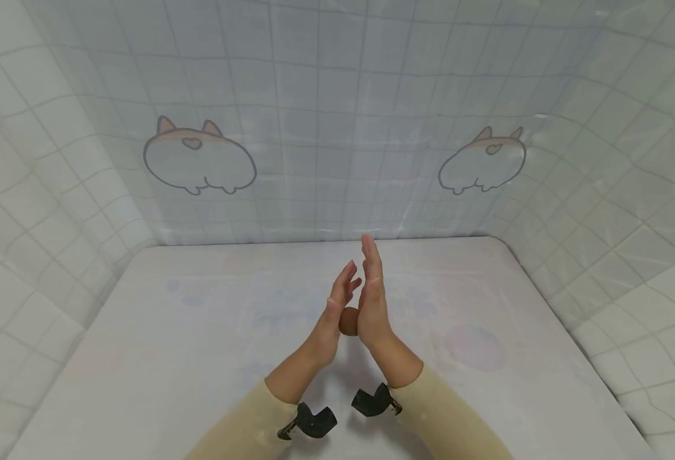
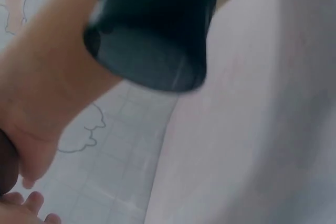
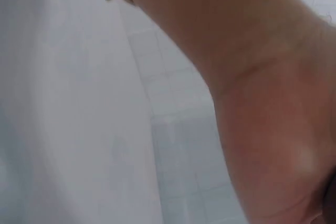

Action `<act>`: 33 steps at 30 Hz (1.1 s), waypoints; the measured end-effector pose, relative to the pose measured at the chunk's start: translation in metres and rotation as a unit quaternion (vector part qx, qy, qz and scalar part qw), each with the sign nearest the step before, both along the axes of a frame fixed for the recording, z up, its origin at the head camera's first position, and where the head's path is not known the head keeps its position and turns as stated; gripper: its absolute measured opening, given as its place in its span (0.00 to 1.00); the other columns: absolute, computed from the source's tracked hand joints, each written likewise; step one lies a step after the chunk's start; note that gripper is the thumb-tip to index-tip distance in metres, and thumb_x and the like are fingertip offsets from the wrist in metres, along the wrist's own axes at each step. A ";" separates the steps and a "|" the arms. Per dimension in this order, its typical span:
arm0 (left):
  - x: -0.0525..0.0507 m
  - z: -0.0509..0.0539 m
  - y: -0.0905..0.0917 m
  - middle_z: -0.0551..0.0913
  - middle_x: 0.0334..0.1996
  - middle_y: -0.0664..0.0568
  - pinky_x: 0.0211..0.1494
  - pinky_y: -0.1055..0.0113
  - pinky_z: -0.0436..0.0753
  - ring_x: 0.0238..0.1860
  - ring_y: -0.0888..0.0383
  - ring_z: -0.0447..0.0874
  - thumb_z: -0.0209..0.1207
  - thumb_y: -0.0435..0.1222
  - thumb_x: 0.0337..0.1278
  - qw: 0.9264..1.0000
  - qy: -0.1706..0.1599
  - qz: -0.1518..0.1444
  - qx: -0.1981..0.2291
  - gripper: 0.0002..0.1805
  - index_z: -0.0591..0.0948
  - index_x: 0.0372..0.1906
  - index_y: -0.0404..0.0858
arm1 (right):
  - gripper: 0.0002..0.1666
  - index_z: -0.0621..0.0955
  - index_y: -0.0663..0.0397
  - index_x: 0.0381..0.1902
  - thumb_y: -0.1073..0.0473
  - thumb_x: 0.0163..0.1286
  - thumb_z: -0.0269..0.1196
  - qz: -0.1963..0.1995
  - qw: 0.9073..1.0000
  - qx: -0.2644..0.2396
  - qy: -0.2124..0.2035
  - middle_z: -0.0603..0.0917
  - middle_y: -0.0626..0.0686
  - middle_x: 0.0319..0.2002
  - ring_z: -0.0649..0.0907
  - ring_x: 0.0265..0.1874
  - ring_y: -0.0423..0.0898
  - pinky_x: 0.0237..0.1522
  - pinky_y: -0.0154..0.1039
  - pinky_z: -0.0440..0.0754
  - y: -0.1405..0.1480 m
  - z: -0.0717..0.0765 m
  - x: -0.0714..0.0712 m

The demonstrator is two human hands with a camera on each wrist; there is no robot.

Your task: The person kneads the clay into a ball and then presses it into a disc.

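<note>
A round brown ball is held between the two palms in the head view, above the white surface. My left hand lies against its left side, fingers extended up and slightly spread. On the other side my right hand presses with straight fingers that reach higher. In the left wrist view part of the dark ball shows at the left edge, by a palm, with fingertips below it. The right wrist view has the ball at the lower right edge, beside the base of a hand.
A pale tabletop with faint coloured prints lies below the hands. White grid-patterned sheeting with two cartoon animal drawings stands behind, and more sheeting rises on both sides. A black wrist device is on the left sleeve, another on the right.
</note>
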State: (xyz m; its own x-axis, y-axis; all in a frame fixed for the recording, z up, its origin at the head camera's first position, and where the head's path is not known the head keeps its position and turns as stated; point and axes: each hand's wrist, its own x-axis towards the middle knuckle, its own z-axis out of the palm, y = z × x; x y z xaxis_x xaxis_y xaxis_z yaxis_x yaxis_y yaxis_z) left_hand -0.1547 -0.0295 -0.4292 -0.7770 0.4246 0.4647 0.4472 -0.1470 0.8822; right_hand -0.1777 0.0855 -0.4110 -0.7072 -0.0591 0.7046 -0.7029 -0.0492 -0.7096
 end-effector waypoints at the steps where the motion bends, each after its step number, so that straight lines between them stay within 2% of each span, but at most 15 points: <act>1: 0.001 0.001 0.000 0.41 0.80 0.47 0.73 0.35 0.45 0.77 0.39 0.46 0.17 0.71 0.67 1.000 -0.004 -0.009 0.006 0.49 0.40 0.81 0.44 | 0.55 0.47 0.61 0.80 0.23 0.75 0.30 -0.007 1.000 -0.010 -0.004 0.50 0.59 0.79 0.51 0.77 0.55 0.74 0.61 0.46 0.000 0.000 -0.002; 6: 0.005 0.004 -0.002 0.43 0.80 0.44 0.73 0.35 0.43 0.77 0.39 0.44 0.16 0.69 0.69 0.998 -0.021 -0.052 0.028 0.47 0.38 0.81 0.42 | 0.53 0.52 0.60 0.79 0.24 0.76 0.33 -0.046 0.997 -0.060 -0.030 0.56 0.57 0.78 0.53 0.77 0.53 0.75 0.57 0.46 0.003 -0.003 -0.009; 10: 0.007 0.008 -0.004 0.39 0.80 0.47 0.74 0.37 0.40 0.78 0.41 0.41 0.16 0.69 0.69 0.997 -0.017 -0.064 0.040 0.48 0.38 0.81 0.41 | 0.53 0.52 0.56 0.80 0.23 0.75 0.34 -0.033 0.996 -0.057 -0.066 0.54 0.55 0.79 0.51 0.77 0.52 0.74 0.58 0.43 0.003 -0.009 -0.012; 14: 0.006 0.010 -0.007 0.36 0.81 0.50 0.74 0.37 0.37 0.79 0.42 0.38 0.17 0.69 0.68 0.998 0.009 -0.036 0.056 0.48 0.37 0.81 0.42 | 0.54 0.47 0.51 0.81 0.20 0.72 0.30 0.005 0.997 0.019 -0.080 0.46 0.53 0.80 0.46 0.78 0.52 0.73 0.63 0.40 0.001 -0.019 -0.008; 17: 0.003 0.011 -0.007 0.36 0.81 0.49 0.74 0.38 0.38 0.79 0.42 0.38 0.18 0.69 0.69 0.997 0.037 -0.002 0.064 0.48 0.36 0.81 0.41 | 0.54 0.44 0.51 0.81 0.21 0.72 0.26 0.031 0.996 0.071 -0.048 0.42 0.54 0.81 0.43 0.79 0.51 0.72 0.66 0.39 -0.001 -0.026 -0.004; 19: 0.001 0.013 -0.008 0.35 0.80 0.48 0.74 0.39 0.37 0.79 0.43 0.38 0.18 0.69 0.69 0.996 0.055 0.021 0.066 0.48 0.36 0.81 0.41 | 0.52 0.42 0.51 0.81 0.23 0.73 0.25 0.050 0.995 0.087 -0.025 0.40 0.54 0.81 0.41 0.79 0.46 0.72 0.65 0.40 -0.003 -0.029 -0.001; 21: -0.001 0.015 -0.007 0.35 0.80 0.48 0.74 0.39 0.37 0.79 0.44 0.38 0.19 0.70 0.69 0.994 0.069 0.043 0.070 0.49 0.35 0.81 0.41 | 0.51 0.38 0.52 0.81 0.24 0.75 0.24 0.089 0.992 0.090 -0.003 0.41 0.57 0.80 0.65 0.70 0.37 0.69 0.54 0.61 -0.005 -0.030 0.002; 23: -0.002 0.018 -0.007 0.35 0.80 0.48 0.74 0.38 0.36 0.79 0.45 0.37 0.19 0.71 0.68 0.993 0.075 0.060 0.072 0.49 0.35 0.80 0.41 | 0.51 0.34 0.52 0.80 0.25 0.75 0.25 0.133 0.988 0.081 0.009 0.40 0.59 0.79 0.82 0.43 0.32 0.47 0.38 0.79 -0.008 -0.032 0.005; 24: -0.002 0.019 -0.006 0.35 0.80 0.48 0.73 0.36 0.35 0.79 0.45 0.36 0.20 0.71 0.67 0.992 0.075 0.067 0.072 0.50 0.35 0.80 0.42 | 0.51 0.33 0.51 0.80 0.24 0.75 0.26 0.150 0.986 0.076 0.010 0.40 0.59 0.79 0.82 0.29 0.33 0.34 0.34 0.80 -0.009 -0.032 0.008; 26: -0.003 0.019 -0.006 0.36 0.80 0.48 0.72 0.33 0.35 0.79 0.45 0.36 0.21 0.72 0.67 0.992 0.076 0.080 0.065 0.50 0.35 0.81 0.42 | 0.52 0.32 0.51 0.80 0.24 0.74 0.26 0.161 0.984 0.071 0.013 0.39 0.58 0.79 0.83 0.27 0.38 0.30 0.32 0.79 -0.010 -0.031 0.012; 27: -0.004 0.018 -0.006 0.36 0.80 0.48 0.71 0.32 0.35 0.79 0.45 0.36 0.21 0.72 0.67 0.992 0.076 0.087 0.059 0.50 0.35 0.81 0.43 | 0.53 0.32 0.51 0.80 0.23 0.74 0.26 0.159 0.985 0.068 0.017 0.37 0.57 0.79 0.84 0.42 0.43 0.42 0.33 0.80 -0.010 -0.029 0.014; 28: -0.004 0.017 -0.006 0.37 0.80 0.48 0.71 0.31 0.35 0.79 0.45 0.36 0.21 0.72 0.67 0.991 0.076 0.093 0.052 0.50 0.35 0.81 0.43 | 0.53 0.33 0.53 0.80 0.23 0.74 0.26 0.146 0.986 0.069 0.026 0.37 0.57 0.80 0.79 0.57 0.49 0.55 0.35 0.76 -0.011 -0.027 0.016; 29: -0.005 0.016 -0.006 0.37 0.80 0.48 0.71 0.31 0.36 0.79 0.46 0.36 0.21 0.72 0.66 0.991 0.075 0.098 0.045 0.50 0.35 0.81 0.44 | 0.53 0.34 0.56 0.80 0.24 0.74 0.25 0.133 0.988 0.072 0.036 0.37 0.57 0.80 0.68 0.69 0.54 0.65 0.39 0.67 -0.011 -0.025 0.018; 31: -0.006 0.012 -0.007 0.38 0.80 0.49 0.71 0.31 0.38 0.79 0.47 0.37 0.20 0.72 0.67 0.991 0.076 0.109 0.028 0.49 0.36 0.81 0.44 | 0.54 0.36 0.62 0.79 0.25 0.75 0.23 0.106 0.989 0.078 0.060 0.38 0.60 0.80 0.44 0.77 0.58 0.74 0.46 0.48 -0.010 -0.020 0.021; 33: -0.006 0.009 -0.007 0.38 0.80 0.49 0.71 0.31 0.40 0.79 0.48 0.38 0.20 0.71 0.68 0.990 0.074 0.116 0.010 0.48 0.37 0.81 0.45 | 0.54 0.37 0.67 0.78 0.27 0.76 0.21 0.099 0.989 0.075 0.083 0.39 0.64 0.79 0.42 0.78 0.59 0.75 0.47 0.44 -0.010 -0.015 0.022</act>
State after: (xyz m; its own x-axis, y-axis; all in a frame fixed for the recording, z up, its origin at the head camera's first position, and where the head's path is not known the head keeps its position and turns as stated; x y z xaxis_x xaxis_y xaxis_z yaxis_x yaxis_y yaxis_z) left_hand -0.1604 -0.0363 -0.4199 -0.7757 0.2326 0.5867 0.5947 -0.0418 0.8029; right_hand -0.1554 0.0756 -0.4263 -0.5467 -0.2970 0.7829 -0.7976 -0.0999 -0.5949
